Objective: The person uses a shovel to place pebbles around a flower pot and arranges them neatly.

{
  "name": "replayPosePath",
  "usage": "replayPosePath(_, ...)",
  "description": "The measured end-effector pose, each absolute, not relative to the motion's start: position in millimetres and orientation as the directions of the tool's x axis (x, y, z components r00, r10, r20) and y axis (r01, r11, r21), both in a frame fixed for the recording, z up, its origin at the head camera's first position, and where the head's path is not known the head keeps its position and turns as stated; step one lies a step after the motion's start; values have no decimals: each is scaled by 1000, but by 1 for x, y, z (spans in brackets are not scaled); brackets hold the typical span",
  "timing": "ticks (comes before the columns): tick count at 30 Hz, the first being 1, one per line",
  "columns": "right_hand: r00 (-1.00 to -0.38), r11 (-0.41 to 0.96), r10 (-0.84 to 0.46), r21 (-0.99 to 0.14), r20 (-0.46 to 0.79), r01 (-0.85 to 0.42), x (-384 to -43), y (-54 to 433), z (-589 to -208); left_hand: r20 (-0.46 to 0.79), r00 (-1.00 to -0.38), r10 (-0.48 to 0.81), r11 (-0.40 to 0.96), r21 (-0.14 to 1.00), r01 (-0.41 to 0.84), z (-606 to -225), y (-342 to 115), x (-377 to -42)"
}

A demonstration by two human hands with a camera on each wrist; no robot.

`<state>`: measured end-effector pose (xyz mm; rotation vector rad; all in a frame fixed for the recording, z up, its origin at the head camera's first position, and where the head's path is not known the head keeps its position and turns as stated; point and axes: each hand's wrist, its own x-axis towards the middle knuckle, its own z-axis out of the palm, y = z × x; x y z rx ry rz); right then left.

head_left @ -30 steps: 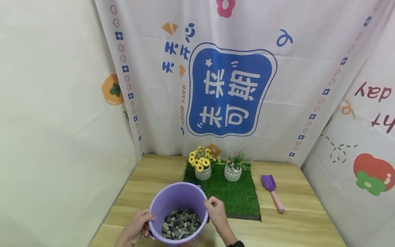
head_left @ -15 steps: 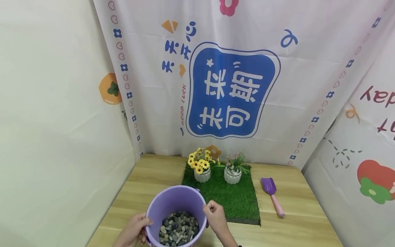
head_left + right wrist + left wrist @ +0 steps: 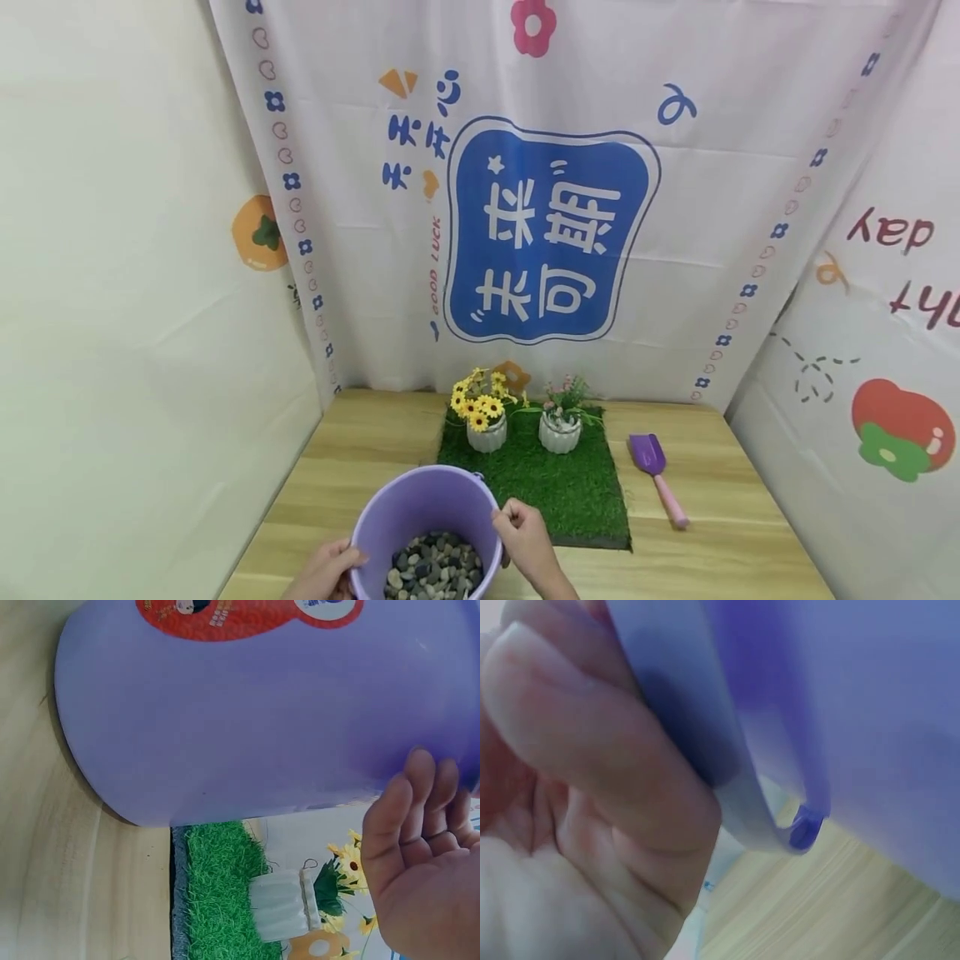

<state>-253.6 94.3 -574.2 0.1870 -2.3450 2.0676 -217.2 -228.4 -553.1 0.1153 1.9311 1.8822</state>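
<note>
A light purple bucket (image 3: 420, 508) stands at the near side of the table, with grey, dark and tan pebbles (image 3: 435, 567) in its bottom. My left hand (image 3: 326, 571) grips its left rim, thumb over the edge; in the left wrist view the fingers (image 3: 630, 757) curl against the rim band. On the opposite side my right hand (image 3: 528, 546) holds the right rim. The right wrist view shows curled fingers (image 3: 420, 802) against the bucket's outer wall (image 3: 225, 735), just below the rim, and a red label (image 3: 225, 619) on that wall. The bucket's base is hidden in the head view.
Behind the bucket lies a square of artificial turf (image 3: 577, 492). On it stand a white pot of yellow flowers (image 3: 487, 435) and a white pot of pink flowers (image 3: 560, 433). A purple scoop with a pink handle (image 3: 660, 479) lies right on the wood table (image 3: 720, 533).
The head view has shifted slightly. The bucket and both hands sit a little nearer to me, relative to the turf. Both hands keep their hold on the rim.
</note>
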Motion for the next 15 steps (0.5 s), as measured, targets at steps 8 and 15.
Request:
replayPosePath(8, -989, 143, -125, -984, 85, -102, -258, 99, -572, -284, -916, 282, 78, 959, -273, -553, -222, -219)
replayPosePath(15, -967, 168, -250, -982, 43, -87, -258, 105, -571, -254, -945, 205, 101, 966, -237, -554, -222, -213)
